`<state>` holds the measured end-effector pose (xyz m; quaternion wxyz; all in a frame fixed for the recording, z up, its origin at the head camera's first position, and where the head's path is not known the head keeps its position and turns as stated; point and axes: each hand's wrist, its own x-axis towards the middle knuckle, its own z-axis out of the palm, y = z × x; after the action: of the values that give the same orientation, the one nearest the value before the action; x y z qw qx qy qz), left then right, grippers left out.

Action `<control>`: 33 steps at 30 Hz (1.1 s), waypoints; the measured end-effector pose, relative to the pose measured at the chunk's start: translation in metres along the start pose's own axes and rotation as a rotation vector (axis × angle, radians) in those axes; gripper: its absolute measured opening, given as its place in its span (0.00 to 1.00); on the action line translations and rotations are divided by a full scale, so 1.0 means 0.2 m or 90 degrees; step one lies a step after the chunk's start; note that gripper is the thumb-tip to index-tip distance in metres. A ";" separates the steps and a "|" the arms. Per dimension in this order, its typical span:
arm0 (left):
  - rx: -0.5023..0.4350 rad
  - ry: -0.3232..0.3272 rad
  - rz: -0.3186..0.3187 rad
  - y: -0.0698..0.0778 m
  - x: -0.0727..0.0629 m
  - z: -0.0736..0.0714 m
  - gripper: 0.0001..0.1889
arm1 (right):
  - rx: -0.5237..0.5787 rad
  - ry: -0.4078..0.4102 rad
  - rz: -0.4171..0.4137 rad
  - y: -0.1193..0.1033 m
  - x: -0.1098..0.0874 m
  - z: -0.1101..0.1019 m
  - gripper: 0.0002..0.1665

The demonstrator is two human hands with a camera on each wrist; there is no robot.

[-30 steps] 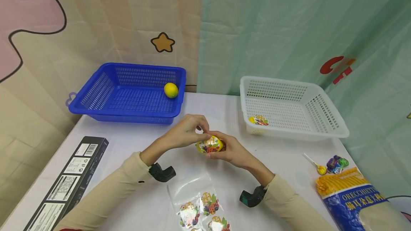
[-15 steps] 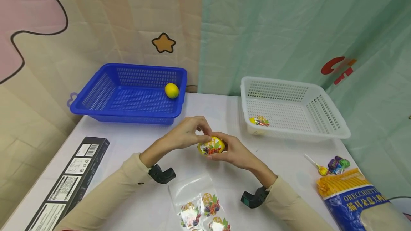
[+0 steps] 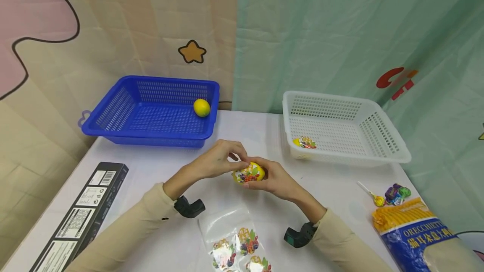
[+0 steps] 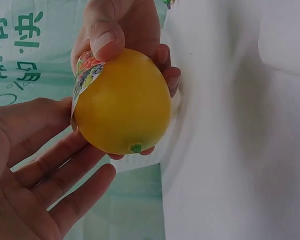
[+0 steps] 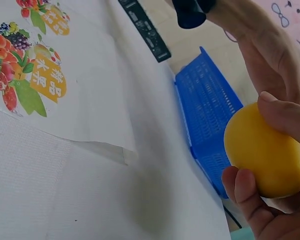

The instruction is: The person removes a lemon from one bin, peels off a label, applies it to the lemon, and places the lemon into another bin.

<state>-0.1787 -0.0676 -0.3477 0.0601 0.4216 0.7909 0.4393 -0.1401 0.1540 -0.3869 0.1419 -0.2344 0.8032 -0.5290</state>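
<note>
My right hand (image 3: pixel 274 179) holds a yellow lemon (image 4: pixel 130 100) above the table, thumb on one side and fingers round the other. A fruit-print sticker (image 3: pixel 247 174) covers part of the lemon; its edge stands slightly off the skin in the left wrist view. At that edge, the thumb and index finger of my left hand (image 3: pixel 217 158) pinch the sticker, while the other fingers extend loosely. A green stem nub (image 4: pixel 135 148) shows on the lemon's end. Below the hands lies a sheet of stickers (image 3: pixel 219 222) with several fruit prints.
Back left is a blue basket (image 3: pixel 151 135) with one plain lemon (image 3: pixel 202 107). A white basket (image 3: pixel 348 154) at back right holds a stickered lemon (image 3: pixel 304 142). A long dark box (image 3: pixel 81 209) lies left; lollipops (image 3: pixel 395 193) and a pasta bag (image 3: pixel 419 234) lie right.
Both hands stay almost in place around the lemon. The left fingers shift very slightly at the sticker's edge; the baskets and other objects stay put.
</note>
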 end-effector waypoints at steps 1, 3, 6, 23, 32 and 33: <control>-0.006 0.000 0.003 0.00 0.00 0.00 0.02 | 0.000 0.000 0.001 0.00 0.00 0.00 0.35; -0.017 0.002 0.010 0.00 0.00 0.00 0.03 | -0.003 0.004 0.003 0.00 0.00 -0.01 0.35; -0.030 0.012 0.021 0.00 0.00 0.01 0.04 | -0.001 0.001 0.003 0.00 -0.01 -0.02 0.36; 0.009 0.049 0.096 0.01 0.00 0.06 0.19 | 0.093 -0.023 -0.031 -0.02 -0.01 -0.07 0.36; 0.015 0.082 0.120 0.01 0.01 0.08 0.25 | 0.154 -0.028 -0.030 -0.02 -0.03 -0.11 0.38; 0.018 0.086 0.125 0.01 0.01 0.09 0.25 | 0.159 -0.030 -0.032 -0.02 -0.03 -0.11 0.39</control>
<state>-0.1708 -0.0544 -0.3560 -0.0423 0.4674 0.7541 0.4595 -0.1456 0.1736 -0.3747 0.1755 -0.2470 0.7216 -0.6225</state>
